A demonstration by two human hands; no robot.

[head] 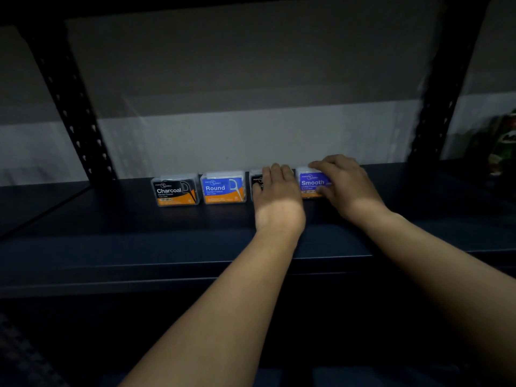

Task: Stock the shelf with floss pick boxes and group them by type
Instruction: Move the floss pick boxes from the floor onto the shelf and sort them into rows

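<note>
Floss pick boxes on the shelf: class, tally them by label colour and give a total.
Black label: 2, the Charcoal box and the box under the left hand
Blue label: 1, the Round box
Purple label: 1, the Smooth box
Total: 4

Looks like a stockroom or shop backroom, dimly lit. Black slotted-steel rack [75, 107] with perforated uprights, dark shelf [139, 233], bare two-tone wall [223, 79] behind. Retail-packed floss boxes face out in a row: Charcoal [175, 191] and Round [222, 187] left of the hands, a black box [257, 181] under the left hand [275, 191], Smooth [312, 183] under the right hand [344, 185]. More packaged goods [502, 152] far right of the grip, blurred.
</note>
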